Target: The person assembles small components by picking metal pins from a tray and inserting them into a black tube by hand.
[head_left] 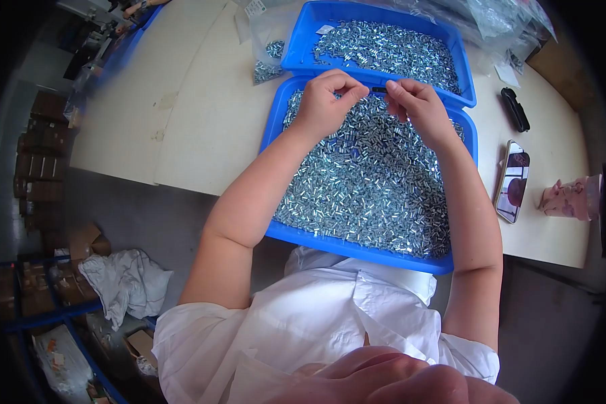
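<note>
A blue tray (271, 131) full of small shiny metal pieces (370, 188) lies in front of me, its near edge at my lap. Over its far part, my left hand (330, 101) is closed, thumb and index finger pinched together; anything between them is too small to make out. Just to its right, my right hand (414, 104) pinches a small dark piece (379, 89), which points toward the left fingertips. Behind the hands stands a second blue tray (303, 40) with more metal pieces (390, 50).
A clear bag of metal pieces (268, 67) lies beside the far tray. Plastic bags (485, 27) are at the back right. A black case (514, 110), a phone (512, 182) and a pink cup (567, 199) stand or lie on the right. Another person's hand (132, 9) shows at the top left.
</note>
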Motion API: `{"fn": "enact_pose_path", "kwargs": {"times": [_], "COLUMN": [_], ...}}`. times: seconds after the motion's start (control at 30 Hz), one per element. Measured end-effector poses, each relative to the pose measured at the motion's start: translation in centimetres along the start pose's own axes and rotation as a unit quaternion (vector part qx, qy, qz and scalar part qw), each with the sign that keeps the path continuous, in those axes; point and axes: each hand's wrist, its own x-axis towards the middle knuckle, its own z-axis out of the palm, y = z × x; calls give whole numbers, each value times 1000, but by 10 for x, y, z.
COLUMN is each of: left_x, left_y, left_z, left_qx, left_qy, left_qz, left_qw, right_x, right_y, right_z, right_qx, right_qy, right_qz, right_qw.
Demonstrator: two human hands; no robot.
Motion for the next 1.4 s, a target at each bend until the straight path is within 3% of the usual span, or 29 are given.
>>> {"fn": "enact_pose_path", "kwargs": {"times": [0.07,0.17,0.27,0.4,0.47,0.5,0.6,0.67,0.7,0.77,0.8,0.9,0.97,1.0,1.07,1.1,1.2,1.3,1.4], "left_x": [0,1,0,1,1,1,0,0,1,1,1,0,0,0,-1,-2,0,-3,-3], "left_y": [-7,-26,-12,-14,-14,-14,-16,-18,-14,-6,-5,-10,-20,-16,-5,-6,-10,-15,-12], "left_z": [-4,-3,4,-1,-2,-1,3,5,3,-3,-2,5,11,9,3,4,-1,4,6], "left_qx": [23,-20,-118,-97,-166,-165,-167,-95,-96,-151,-151,-189,-115,-115,-146,-125,-78,13,-6], "left_qy": [-60,-58,1,-36,-32,-32,-17,-30,-30,-58,-58,-26,-10,-11,-20,-13,-48,-58,-44], "left_qz": [-89,-94,-38,-15,-158,-157,-121,13,13,-182,-182,-156,16,17,-147,-143,-193,-128,-115], "left_qw": [994,994,992,994,973,973,978,995,995,970,970,969,993,993,978,982,977,990,992], "right_x": [2,1,2,2,2,2,2,3,3,2,2,3,3,4,5,4,6,10,12], "right_y": [4,3,3,3,3,3,4,5,4,2,3,4,4,5,6,6,6,6,5], "right_z": [1,-1,-2,-1,0,0,-1,-3,-2,-2,-2,-2,-4,-5,-5,-5,-5,-12,-24], "right_qx": [29,17,21,15,4,4,8,4,5,6,6,9,-12,-11,-4,-3,25,61,122], "right_qy": [-4,-7,3,-2,-5,-5,-1,-1,0,-2,-2,-4,-7,-6,-9,-7,48,150,236], "right_qz": [-47,-39,-46,-45,-42,-42,-43,-40,-40,-45,-46,-49,-54,-55,-72,-74,-102,-149,-188], "right_qw": [998,999,999,999,999,999,999,999,999,999,999,999,998,998,997,997,993,975,946]}}
